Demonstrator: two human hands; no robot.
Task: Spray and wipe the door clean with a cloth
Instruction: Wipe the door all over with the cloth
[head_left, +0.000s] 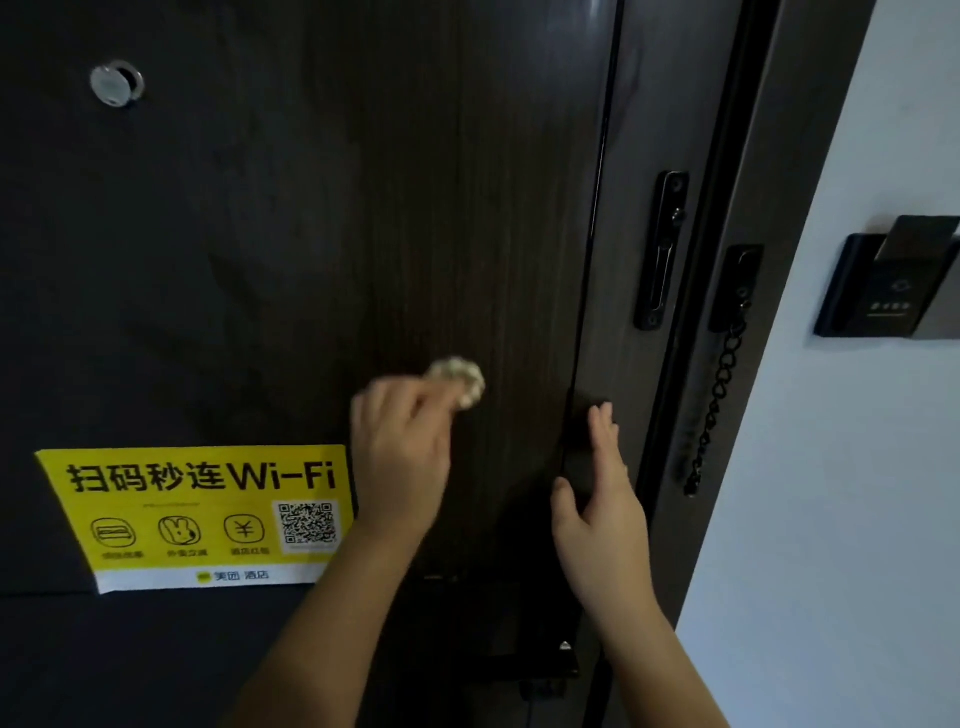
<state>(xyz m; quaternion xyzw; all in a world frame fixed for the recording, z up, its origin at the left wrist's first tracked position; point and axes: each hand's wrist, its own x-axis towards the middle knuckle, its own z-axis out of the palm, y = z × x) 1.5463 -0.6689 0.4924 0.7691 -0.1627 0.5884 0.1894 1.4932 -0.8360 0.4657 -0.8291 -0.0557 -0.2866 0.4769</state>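
Note:
The dark wood-grain door (260, 234) fills most of the head view. My left hand (400, 457) presses a small bunched pale cloth (460, 379) against the door panel just right of a yellow Wi-Fi sticker (197, 514). My right hand (602, 493) is open, its fingers straight and laid against the door's edge, above the dark lock body (540, 660). No spray bottle is in view.
A round metal peephole (115, 83) sits at the upper left of the door. A black slide latch (662, 249) and a security chain (722, 384) hang on the frame. A card-key holder (893, 280) is mounted on the white wall to the right.

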